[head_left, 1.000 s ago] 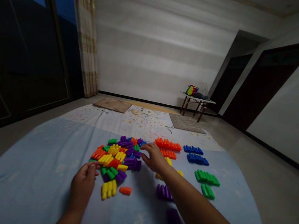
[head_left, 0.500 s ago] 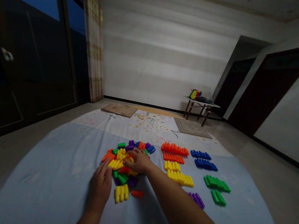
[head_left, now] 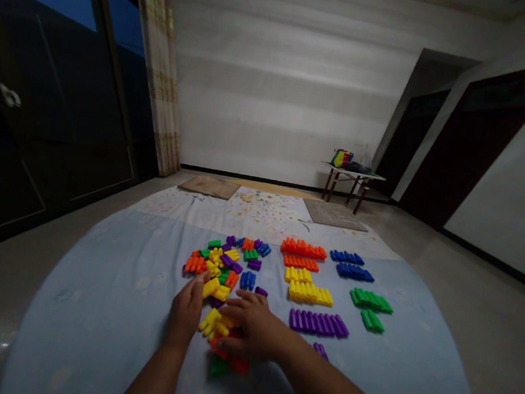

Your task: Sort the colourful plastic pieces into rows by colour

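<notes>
A loose pile of coloured plastic toy blocks (head_left: pixel 231 258), each like a row of rounded pegs, lies in the middle of the cloth. At its near left edge is my left hand (head_left: pixel 187 308), fingers extended against a yellow block (head_left: pixel 211 288). My right hand (head_left: pixel 255 326) lies palm down with fingers spread over other yellow blocks (head_left: pixel 214 323) and red ones (head_left: pixel 237 366). A blurred green block (head_left: pixel 218 366) sits just below that hand. Its palm hides part of these pieces.
Rows sorted by colour stand to the right: orange (head_left: pixel 304 248), yellow (head_left: pixel 311 293), purple (head_left: pixel 319 323), blue (head_left: pixel 355 272) and green (head_left: pixel 371 300). Two flat mats (head_left: pixel 209 186) lie at the cloth's far edge. A small table (head_left: pixel 355 171) with a colourful bag stands behind.
My right hand has moved from the top of the pile toward me, with yellow, red and green blocks shifting nearer. The pile is more spread out. My left hand stays at its left side.
</notes>
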`<state>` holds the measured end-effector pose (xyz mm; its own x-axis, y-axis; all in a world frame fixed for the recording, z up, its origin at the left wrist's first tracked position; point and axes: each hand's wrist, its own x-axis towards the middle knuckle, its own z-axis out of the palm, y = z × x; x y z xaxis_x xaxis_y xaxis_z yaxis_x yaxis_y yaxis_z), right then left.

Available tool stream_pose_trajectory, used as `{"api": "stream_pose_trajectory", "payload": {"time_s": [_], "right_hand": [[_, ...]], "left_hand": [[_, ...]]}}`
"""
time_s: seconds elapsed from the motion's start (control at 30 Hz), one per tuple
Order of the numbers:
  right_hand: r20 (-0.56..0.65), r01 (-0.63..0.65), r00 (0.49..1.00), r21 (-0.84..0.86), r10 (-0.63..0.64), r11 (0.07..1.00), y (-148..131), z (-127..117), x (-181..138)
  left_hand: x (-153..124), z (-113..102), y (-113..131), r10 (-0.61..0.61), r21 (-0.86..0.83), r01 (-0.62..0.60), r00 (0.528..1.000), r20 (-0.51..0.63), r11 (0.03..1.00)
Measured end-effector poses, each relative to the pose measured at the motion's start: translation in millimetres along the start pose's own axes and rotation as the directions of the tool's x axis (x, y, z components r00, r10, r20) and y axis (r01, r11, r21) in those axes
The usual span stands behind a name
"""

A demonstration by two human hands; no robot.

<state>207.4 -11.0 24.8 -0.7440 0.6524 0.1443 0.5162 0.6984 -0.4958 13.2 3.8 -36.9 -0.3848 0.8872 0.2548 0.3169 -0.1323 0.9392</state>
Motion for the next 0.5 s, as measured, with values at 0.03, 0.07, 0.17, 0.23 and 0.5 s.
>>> {"api": "stream_pose_trajectory", "payload": {"time_s": [0.03,0.07,0.17,0.23,0.5], "right_hand": [[-0.039,0.003,0.999,0.016,-0.002,1.000,-1.1,1.4,-6.3],[-0.093,-0.001,0.996,0.028,0.003,1.000,-1.8,3.2,-12.5],[-0.230,-0.009,0.973,0.043,0.019,0.999,-2.8,10.7,-29.8],[-0.243,0.007,0.970,0.040,0.003,0.999,-3.4,17.5,-38.5],[-0.204,-0.020,0.979,0.030,0.026,0.999,-0.1,36.1,-45.6]], "left_hand": [[-0.3,-0.5,1.2,0.001,-0.003,-0.001,1.000,-0.001,1.000],[-0.3,-1.1,2.1,0.008,-0.002,-0.008,1.000,-0.004,1.000],[0.2,-2.5,2.9,0.026,0.007,-0.026,0.999,-0.026,1.000],[-0.3,-2.6,3.4,0.012,0.013,-0.011,0.999,-0.041,1.000],[-9.5,0.0,15.9,-0.066,-0.021,0.067,0.998,0.020,0.998]]}}
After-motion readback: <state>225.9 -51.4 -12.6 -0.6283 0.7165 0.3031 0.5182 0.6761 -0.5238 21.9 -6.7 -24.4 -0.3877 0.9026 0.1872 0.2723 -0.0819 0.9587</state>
